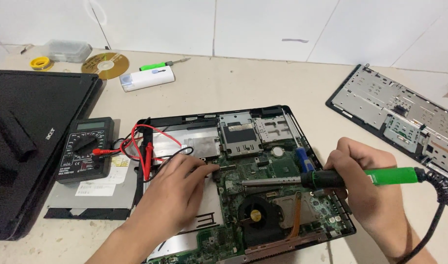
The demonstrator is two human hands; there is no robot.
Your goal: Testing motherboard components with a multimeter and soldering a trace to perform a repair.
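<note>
Beige worktop (243, 88), white-tiled wall (282, 24); right hand (365, 181) grasps soldering iron (331, 178), left hand (177, 188) loosely touches motherboard (263, 171).

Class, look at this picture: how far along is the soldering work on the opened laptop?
Done: the laptop base lies open, its cover panel set aside. In hand: the right hand holds the soldering iron, tip near the left hand on the green board. Left: cannot tell; the joint is too small to see.
</note>
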